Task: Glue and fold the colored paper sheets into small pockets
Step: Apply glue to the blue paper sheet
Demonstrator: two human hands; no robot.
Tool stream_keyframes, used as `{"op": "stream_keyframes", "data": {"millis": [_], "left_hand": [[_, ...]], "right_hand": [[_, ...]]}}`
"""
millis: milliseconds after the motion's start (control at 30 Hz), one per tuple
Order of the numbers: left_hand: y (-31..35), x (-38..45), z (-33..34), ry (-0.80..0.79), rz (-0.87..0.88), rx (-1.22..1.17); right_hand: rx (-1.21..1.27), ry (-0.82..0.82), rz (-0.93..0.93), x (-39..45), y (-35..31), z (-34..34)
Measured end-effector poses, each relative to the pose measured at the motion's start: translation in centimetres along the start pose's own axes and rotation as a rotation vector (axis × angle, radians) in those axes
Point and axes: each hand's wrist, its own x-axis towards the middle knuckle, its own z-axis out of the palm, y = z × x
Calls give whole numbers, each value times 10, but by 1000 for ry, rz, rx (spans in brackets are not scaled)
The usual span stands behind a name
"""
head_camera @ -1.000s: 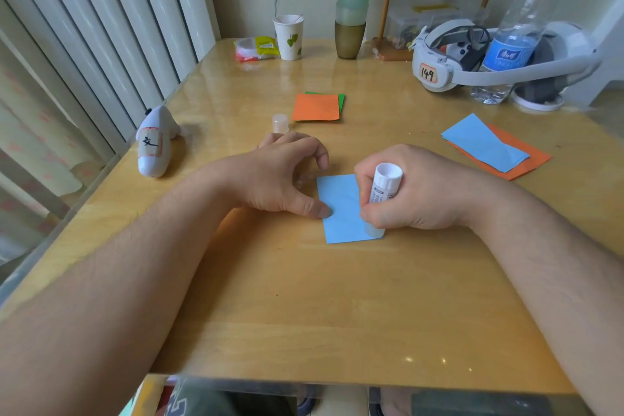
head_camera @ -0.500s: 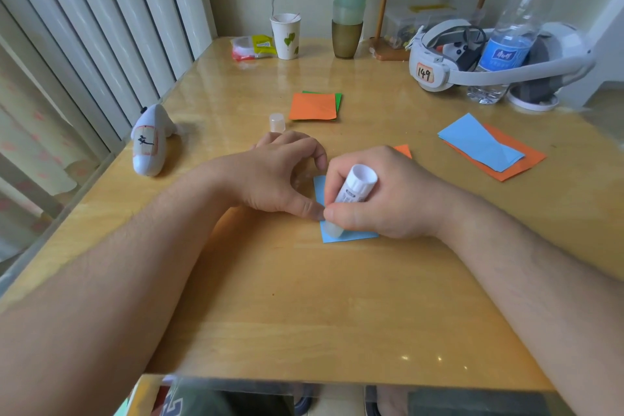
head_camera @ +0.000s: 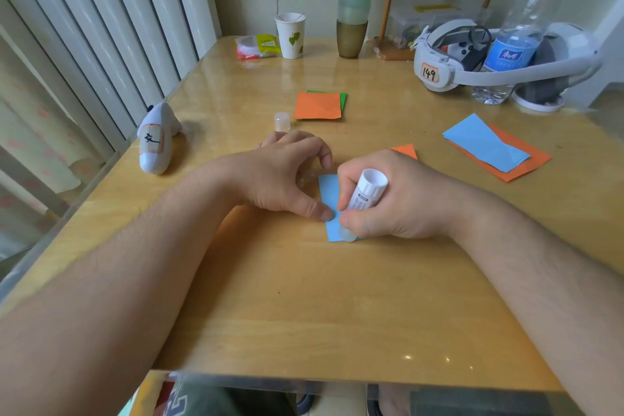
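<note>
Here the left hand (head_camera: pixel 287 179) apparently pins the blue sheet (head_camera: pixel 329 194); the right hand (head_camera: pixel 388 199) grips the glue stick (head_camera: pixel 366 197) on it.

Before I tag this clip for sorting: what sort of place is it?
Probably a home room: a wooden table by window blinds, holding a paper cup, water bottle and headset.
</note>
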Motion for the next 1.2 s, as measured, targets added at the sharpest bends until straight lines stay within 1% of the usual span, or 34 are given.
{"op": "stream_keyframes", "data": {"millis": [267, 467, 633, 733, 833, 933, 1000, 1100, 1200], "left_hand": [[-2, 1, 0, 4, 15, -16], [-3, 2, 0, 4, 17, -16], [-4, 2, 0, 9, 29, -17], [-5, 3, 0, 5, 27, -32], [-5, 3, -1, 6, 41, -60], [-7, 2, -5, 10, 20, -170], [-8, 1, -8, 5, -10, -249], [-9, 2, -10, -10, -37, -318], [-11, 3, -10, -5, -60, -320]], "right_hand": [[-35, -25, 66, -3, 6, -13], [-77, -54, 47, -6, 7, -18], [-91, -77, 66, -5, 9, -19], [-77, -27, 63, -2, 11, -20], [24, 73, -29, 0, 11, -22], [124, 192, -99, 6, 9, -15], [133, 238, -84, 11, 7, -5], [90, 246, -63, 20, 3, 9], [58, 230, -42, 25, 2, 16]]}}
